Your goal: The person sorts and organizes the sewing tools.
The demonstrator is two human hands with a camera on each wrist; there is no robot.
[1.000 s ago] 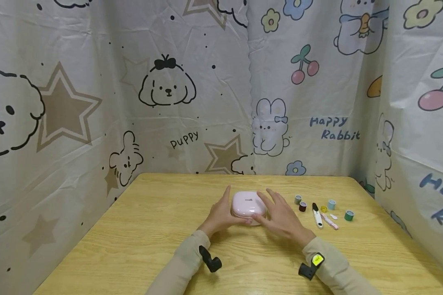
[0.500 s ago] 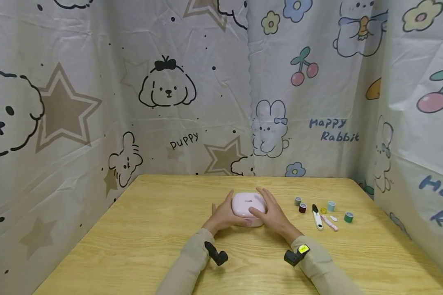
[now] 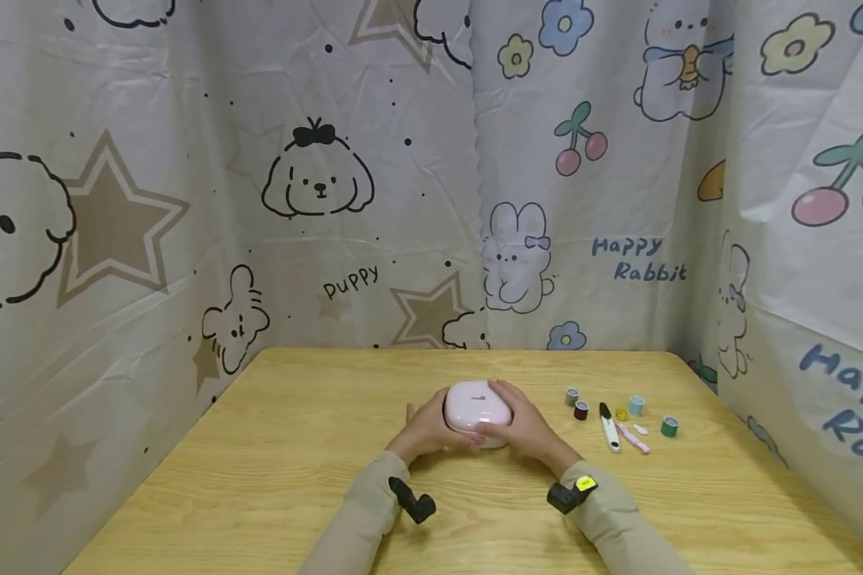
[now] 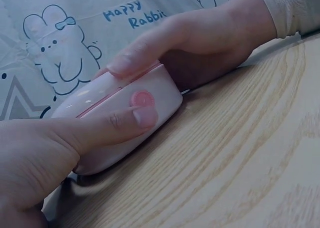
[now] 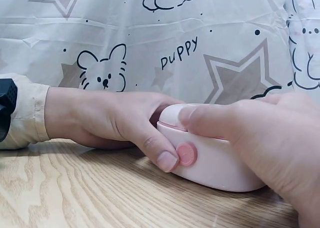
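A pale pink rounded case with a glossy lid sits on the wooden table between both hands. On its front is a darker pink round button, just below the lid seam. My left hand grips the case's left side, and its thumb lies along the front beside the button. From the right side my right hand holds the case, with its thumb on the lid's front edge. The lid is down, with a thin line showing at the seam. The fingers behind the case are mostly hidden.
On the right of the table lie several small thread spools, among them a green one and a dark red one. Near them are a black-and-white thread snipper and a pink stick-like item. A printed curtain surrounds the table.
My right hand has come in from the right and closed round the case; its thumb has shifted to the lid's front edge. The left hand keeps its hold. The head view has tilted slightly.
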